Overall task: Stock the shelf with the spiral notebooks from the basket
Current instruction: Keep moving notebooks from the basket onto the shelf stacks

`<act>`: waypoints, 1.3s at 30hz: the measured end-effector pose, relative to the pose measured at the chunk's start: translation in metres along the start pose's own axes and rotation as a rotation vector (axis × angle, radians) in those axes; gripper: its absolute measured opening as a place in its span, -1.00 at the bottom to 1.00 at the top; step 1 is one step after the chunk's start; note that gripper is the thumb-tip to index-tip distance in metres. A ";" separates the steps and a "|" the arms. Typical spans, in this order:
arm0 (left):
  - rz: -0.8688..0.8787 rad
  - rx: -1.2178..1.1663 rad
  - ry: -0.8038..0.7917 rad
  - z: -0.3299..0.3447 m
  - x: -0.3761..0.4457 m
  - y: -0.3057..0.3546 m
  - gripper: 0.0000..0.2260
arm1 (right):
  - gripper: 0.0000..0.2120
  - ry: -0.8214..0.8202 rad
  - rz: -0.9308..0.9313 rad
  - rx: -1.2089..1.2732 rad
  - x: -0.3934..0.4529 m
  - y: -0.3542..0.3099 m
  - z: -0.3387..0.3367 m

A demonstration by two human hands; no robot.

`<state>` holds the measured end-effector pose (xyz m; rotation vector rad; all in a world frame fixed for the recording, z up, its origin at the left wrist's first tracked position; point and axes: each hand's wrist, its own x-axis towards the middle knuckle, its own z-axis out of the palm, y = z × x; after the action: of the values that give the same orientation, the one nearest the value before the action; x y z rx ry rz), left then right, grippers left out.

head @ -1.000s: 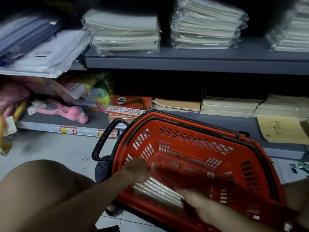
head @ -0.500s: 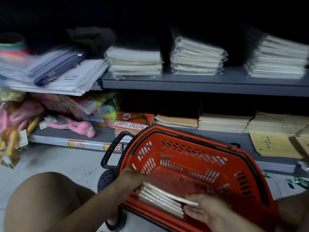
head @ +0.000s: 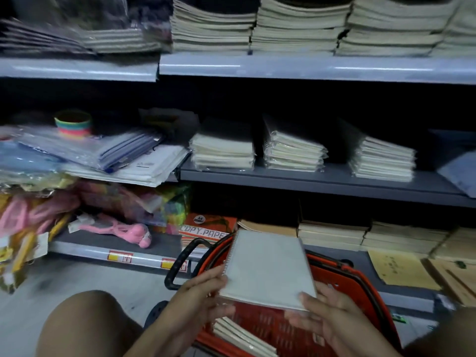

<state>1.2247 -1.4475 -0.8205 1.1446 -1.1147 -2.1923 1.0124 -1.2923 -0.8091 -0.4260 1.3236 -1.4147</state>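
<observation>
Above the orange basket, a spiral notebook is held up in both hands, its wire binding along the left edge and its pale cover facing the camera. The left hand grips the lower left corner by the spiral, thumb on the cover. The right hand holds the lower right corner, thumb on top and fingers curled beneath. More spiral notebooks lie stacked in the basket below the left hand, so several are left to shelve.

The step in hand looks like the carry from basket to shelf: the notebook is clear of the basket rim but not near any shelf. The likely place is the middle shelf, where three stacks of wrapped notebooks sit side by side; which stack matches cannot be told at this blur.

The next move calls for lifting the notebook up and forward, keeping it level, and laying it squarely on a matching stack with the spiral turned the same way as those beneath. The stacks lean somewhat, so a careless set-down could push one askew.
</observation>
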 end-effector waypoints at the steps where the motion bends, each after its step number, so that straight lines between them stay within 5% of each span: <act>1: 0.029 -0.016 -0.006 0.001 -0.004 0.002 -0.61 | -0.67 -0.022 -0.028 -0.014 -0.004 -0.005 0.004; 8: 0.221 -0.145 0.027 0.009 -0.023 0.018 -0.75 | -0.55 -0.106 -0.239 -0.045 -0.012 -0.031 0.034; 18: 0.355 -0.255 -0.099 -0.005 -0.026 0.040 -0.57 | -0.56 0.014 -0.488 -0.039 0.011 -0.034 0.064; 39: 0.532 -0.316 -0.008 -0.010 0.060 0.157 -0.62 | -0.56 0.035 -0.434 0.081 0.130 -0.117 0.117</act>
<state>1.1998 -1.5841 -0.7254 0.6151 -0.9017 -1.8618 1.0126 -1.4843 -0.7231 -0.6649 1.2418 -1.8336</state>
